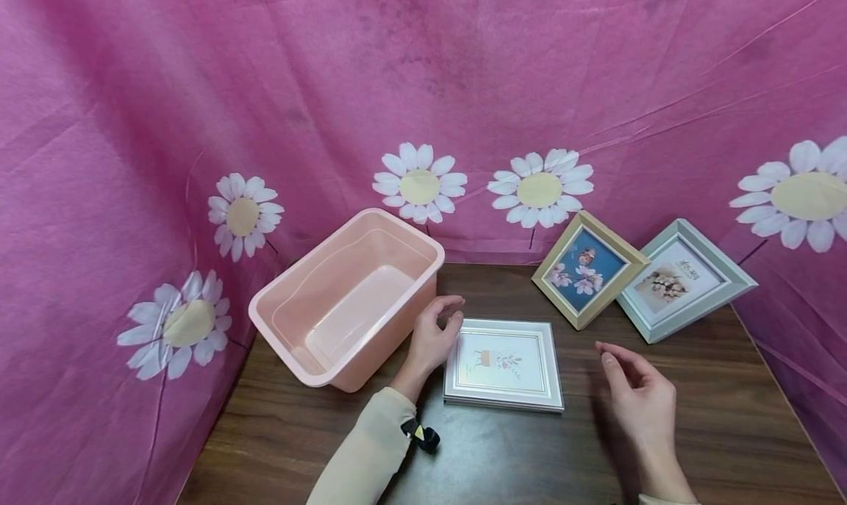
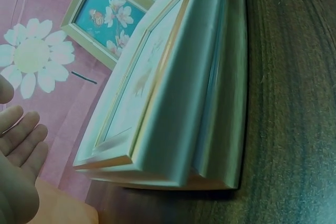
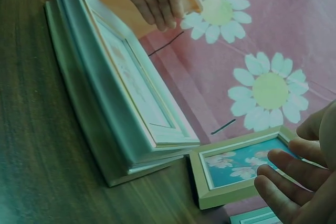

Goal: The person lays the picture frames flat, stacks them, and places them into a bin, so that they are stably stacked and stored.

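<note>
A white picture frame [image 1: 537,406] lies flat on the table, its picture facing up. The left wrist view shows the white frame [image 2: 173,119] over a second layer with a darker edge [image 2: 226,124], like a stack. Just past its left edge hovers my left hand [image 1: 433,339], fingers loosely bent and holding nothing. My right hand [image 1: 642,402] is held in the air to the right of the stack, also holding nothing, its fingers [image 3: 289,177] relaxed. Beyond it stand a wood-coloured frame [image 1: 612,295] with a blue flower picture and a pale green frame [image 1: 711,299].
A pink plastic bin [image 1: 344,233] stands at the left, close to my left forearm. Pink cloth [image 1: 463,71] printed with large daisies hangs behind and beside the dark wooden table [image 1: 490,453]. The wood-coloured frame overlaps the pale green one at the back right.
</note>
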### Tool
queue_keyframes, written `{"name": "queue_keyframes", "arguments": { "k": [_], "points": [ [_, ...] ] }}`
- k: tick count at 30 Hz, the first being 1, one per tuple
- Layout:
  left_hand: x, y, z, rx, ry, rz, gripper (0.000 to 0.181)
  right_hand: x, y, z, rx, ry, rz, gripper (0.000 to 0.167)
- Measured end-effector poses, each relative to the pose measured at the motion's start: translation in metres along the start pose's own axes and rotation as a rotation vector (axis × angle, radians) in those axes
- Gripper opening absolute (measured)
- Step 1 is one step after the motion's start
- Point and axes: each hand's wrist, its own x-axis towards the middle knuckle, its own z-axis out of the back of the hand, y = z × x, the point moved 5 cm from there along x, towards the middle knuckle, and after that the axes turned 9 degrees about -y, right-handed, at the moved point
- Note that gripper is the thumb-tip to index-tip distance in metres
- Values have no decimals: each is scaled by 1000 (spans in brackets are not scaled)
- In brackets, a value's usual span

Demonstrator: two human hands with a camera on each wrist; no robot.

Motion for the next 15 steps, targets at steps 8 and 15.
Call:
{"name": "queue_keyframes", "arguments": {
  "k": [8, 15],
  "points": [
    [2, -3, -3, 19, 22, 24, 29, 8, 9, 4, 25, -16, 6, 24],
    [4, -5, -7, -9, 34, 33, 29, 17, 12, 7, 1, -9, -29, 28]
  ]
}}
